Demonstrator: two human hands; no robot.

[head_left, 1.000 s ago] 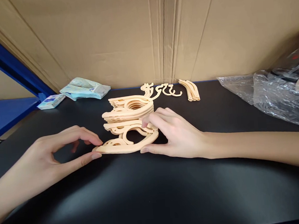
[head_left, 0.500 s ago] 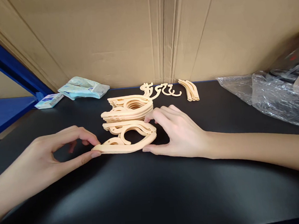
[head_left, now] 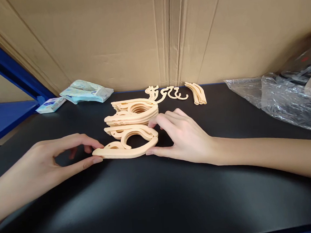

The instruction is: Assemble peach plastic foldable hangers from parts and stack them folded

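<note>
Folded beige plastic hangers (head_left: 131,153) lie in a low pile near the middle of the black table. My left hand (head_left: 64,156) pinches the left tip of the nearest hanger between thumb and fingers. At its right end my right hand (head_left: 182,136) rests, thumb at the near edge and index finger at the far edge, the hanger between them. Right behind stands a second, taller stack of folded hangers (head_left: 132,116). Its front almost meets the nearer pile.
Loose beige hooks (head_left: 173,92) and a few hanger arms (head_left: 196,93) lie at the back. A tissue pack (head_left: 86,91) and a smaller pack (head_left: 51,105) sit back left. Clear plastic wrap (head_left: 286,102) covers the right side. A cardboard wall (head_left: 98,42) closes off the rear.
The nearer pile of folded hangers has slid a little to the left, with both hands still at its ends. The taller stack behind stays in place.
</note>
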